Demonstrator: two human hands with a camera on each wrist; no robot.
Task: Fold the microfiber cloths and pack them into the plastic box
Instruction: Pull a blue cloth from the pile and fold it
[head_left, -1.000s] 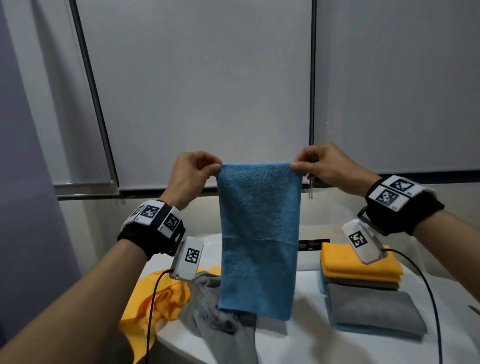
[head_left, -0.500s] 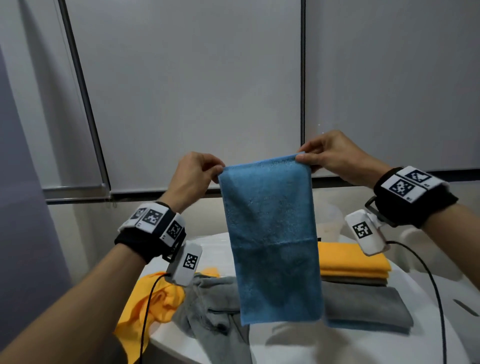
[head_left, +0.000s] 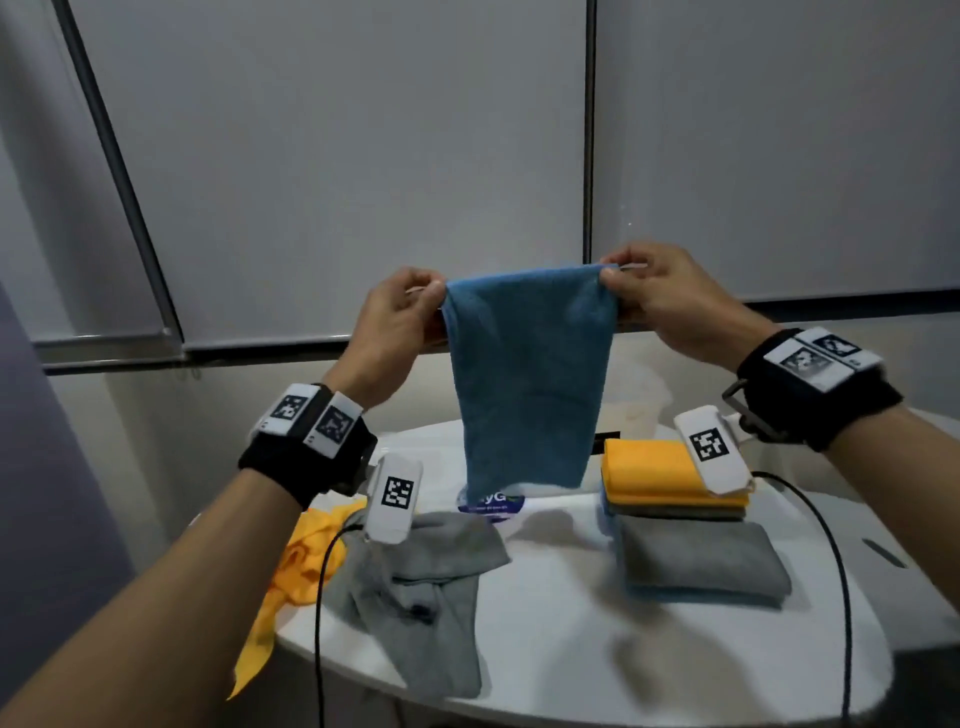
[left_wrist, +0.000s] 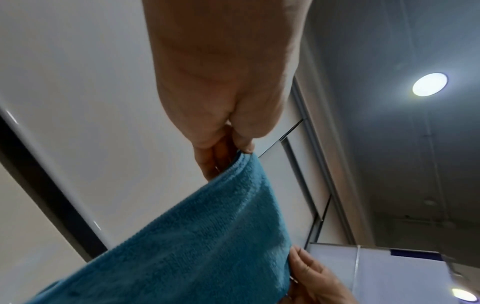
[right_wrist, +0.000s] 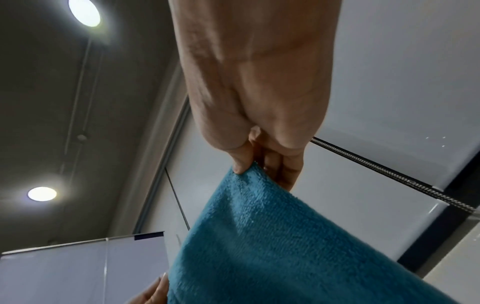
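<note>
I see my left hand (head_left: 397, 317) and right hand (head_left: 660, 296) each pinching a top corner of the blue cloth (head_left: 527, 379), which hangs above the table (head_left: 571, 649). The plastic box (head_left: 641, 400) stands behind it, contents hidden; folded cloths (head_left: 685, 519) are stacked just beside the box

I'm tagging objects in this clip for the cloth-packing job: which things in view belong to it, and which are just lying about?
Part of the job:
- blue cloth, pinched at its top corners by the left hand and right hand
- folded stack
- unfolded grey cloth
- unfolded yellow cloth
- plastic box

Lying about:
- round sticker
- window blinds
</note>
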